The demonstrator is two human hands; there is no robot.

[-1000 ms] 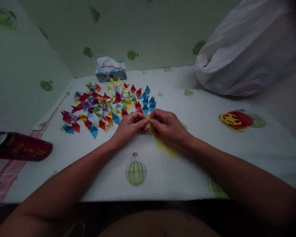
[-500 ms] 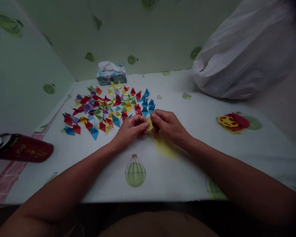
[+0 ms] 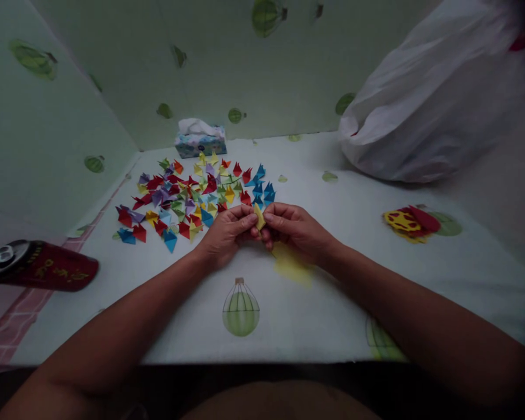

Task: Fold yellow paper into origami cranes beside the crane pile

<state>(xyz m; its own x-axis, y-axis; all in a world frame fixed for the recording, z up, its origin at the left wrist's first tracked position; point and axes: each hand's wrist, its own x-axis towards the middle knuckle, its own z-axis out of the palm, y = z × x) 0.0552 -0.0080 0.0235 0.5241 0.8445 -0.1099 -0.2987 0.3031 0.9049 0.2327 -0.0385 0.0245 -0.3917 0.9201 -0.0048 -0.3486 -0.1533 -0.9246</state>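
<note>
Between my two hands, above the white tabletop, is a small folded piece of yellow paper (image 3: 259,216). My left hand (image 3: 230,229) pinches its left side with thumb and fingers. From the other side my right hand (image 3: 294,227) pinches it too, the fingertips of both hands nearly meeting. A flat sheet of yellow paper (image 3: 293,267) lies on the table beneath my right hand, partly covered by it. Just beyond my hands many small folded paper cranes (image 3: 207,185) in red, blue, yellow, green and purple are spread out.
A tissue box (image 3: 200,143) stands at the back against the wall. On the left lies a dark red drink can (image 3: 48,265). A large white plastic bag (image 3: 402,122) fills the back right, with red and yellow cut-out pieces (image 3: 409,223) in front of it.
The folded yellow paper has been turned more upright and shifted slightly left between my fingers. My right hand has moved a little left and down. The whole view has tilted slightly.
</note>
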